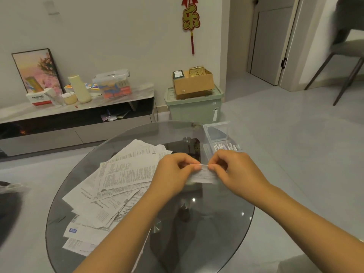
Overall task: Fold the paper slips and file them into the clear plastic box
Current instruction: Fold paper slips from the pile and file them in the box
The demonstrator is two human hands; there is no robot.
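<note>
A small folded white paper slip [203, 175] hangs above the middle of the round glass table [226, 223]. My left hand [173, 172] pinches its upper left edge and my right hand [234, 170] pinches its upper right edge. A loose pile of printed paper slips [118, 182] covers the table's left half. The clear plastic box [210, 152] stands at the table's far right edge, just beyond my right hand, with several folded slips standing in it. Its open clear lid [215, 133] lies behind it.
A low TV cabinet [78, 115] with a framed picture, a cream bottle and a plastic container runs along the far wall. A green storage bin [194, 109] carrying a cardboard box stands past the table. A grey chair [346, 56] is at the far right.
</note>
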